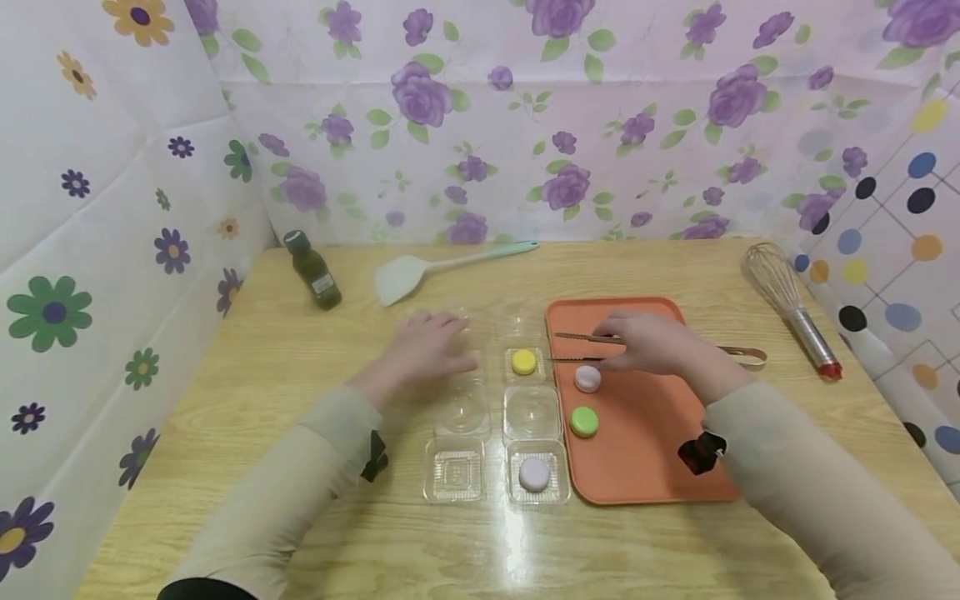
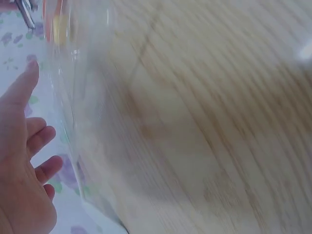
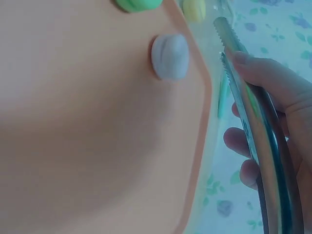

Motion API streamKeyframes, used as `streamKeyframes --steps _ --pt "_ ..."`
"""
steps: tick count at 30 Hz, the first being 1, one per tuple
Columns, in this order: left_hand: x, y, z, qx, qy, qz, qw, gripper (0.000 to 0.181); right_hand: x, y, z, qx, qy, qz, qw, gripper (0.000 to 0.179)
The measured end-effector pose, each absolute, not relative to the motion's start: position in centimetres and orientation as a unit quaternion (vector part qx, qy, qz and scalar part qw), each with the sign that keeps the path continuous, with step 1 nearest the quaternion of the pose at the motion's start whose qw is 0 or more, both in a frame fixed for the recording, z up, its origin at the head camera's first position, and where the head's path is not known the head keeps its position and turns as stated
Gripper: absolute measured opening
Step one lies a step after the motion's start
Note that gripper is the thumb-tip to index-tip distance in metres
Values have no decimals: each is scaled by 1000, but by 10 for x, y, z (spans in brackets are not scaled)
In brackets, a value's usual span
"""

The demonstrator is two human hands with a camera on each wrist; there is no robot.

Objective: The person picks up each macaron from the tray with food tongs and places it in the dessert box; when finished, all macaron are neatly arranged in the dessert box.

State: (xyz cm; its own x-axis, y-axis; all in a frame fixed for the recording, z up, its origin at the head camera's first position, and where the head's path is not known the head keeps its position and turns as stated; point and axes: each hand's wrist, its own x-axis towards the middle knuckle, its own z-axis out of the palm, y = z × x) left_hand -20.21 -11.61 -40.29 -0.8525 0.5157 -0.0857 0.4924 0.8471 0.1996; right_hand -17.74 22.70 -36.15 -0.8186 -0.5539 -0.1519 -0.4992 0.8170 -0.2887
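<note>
My right hand (image 1: 652, 343) holds metal tongs (image 3: 273, 161) with serrated tips, thumb on one arm and fingers along the other. The tips stand slightly apart with nothing between them, over the left edge of an orange tray (image 1: 652, 454). Close below the tongs on the tray sit a pale macaron (image 1: 587, 379) and a green macaron (image 1: 584, 422). A yellow macaron (image 1: 523, 362) lies in a clear plastic box near the tips. My left hand (image 1: 423, 350), fingers loosely bent and holding nothing, hovers at the left side of the clear boxes (image 1: 456, 471).
A lilac macaron (image 1: 534, 474) rests in the front right clear compartment. Behind the boxes lie a pale spatula (image 1: 405, 277) and a dark green bottle (image 1: 313, 271). A whisk (image 1: 795, 312) lies at the right. Patterned cloth walls (image 1: 480, 125) bound the table.
</note>
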Motion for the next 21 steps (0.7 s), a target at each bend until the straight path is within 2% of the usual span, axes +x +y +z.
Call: streamKeyframes --steps 13,21 --pt "-197 -136 -399 268 953 106 89 76 -161 259 -372 -277 949 -114 102 38" --pt "-196 -139 -402 267 953 106 95 78 -154 270 -381 -274 947 -119 116 38"
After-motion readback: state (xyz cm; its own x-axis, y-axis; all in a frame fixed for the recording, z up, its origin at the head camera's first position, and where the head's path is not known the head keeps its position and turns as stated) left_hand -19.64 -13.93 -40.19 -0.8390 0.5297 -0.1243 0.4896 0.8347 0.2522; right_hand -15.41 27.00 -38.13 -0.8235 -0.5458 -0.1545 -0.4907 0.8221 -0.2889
